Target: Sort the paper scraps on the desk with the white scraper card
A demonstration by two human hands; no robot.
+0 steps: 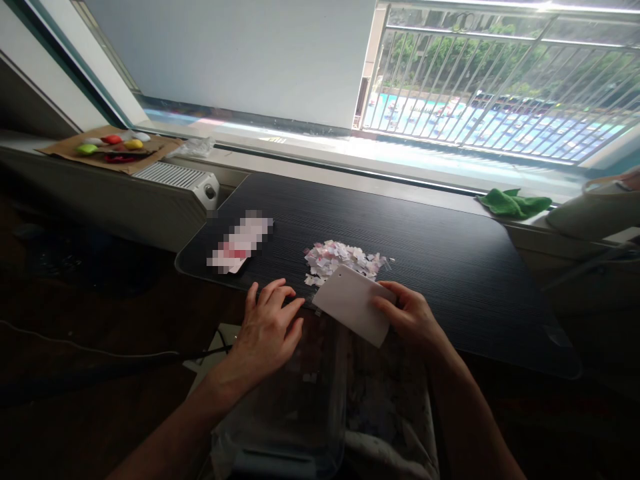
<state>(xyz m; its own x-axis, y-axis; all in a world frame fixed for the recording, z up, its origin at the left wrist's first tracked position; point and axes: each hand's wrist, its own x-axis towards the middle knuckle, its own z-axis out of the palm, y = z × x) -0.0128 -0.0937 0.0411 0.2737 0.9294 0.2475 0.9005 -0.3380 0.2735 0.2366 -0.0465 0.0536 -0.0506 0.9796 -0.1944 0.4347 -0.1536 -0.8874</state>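
A pile of small torn paper scraps lies on the dark table near its front edge. My right hand grips a white card by its right end, thumb on top. The card is tilted, and its far edge reaches the front of the pile. To the left, my left hand hovers by the table edge with fingers spread, holding nothing. Below both hands is a clear plastic box, with a few scraps visible in it.
A blurred pink-and-white flat item lies at the table's left. On the sill are a green cloth and brown paper bearing several coloured objects. A white radiator stands beside the table, and a dark cable runs on the left.
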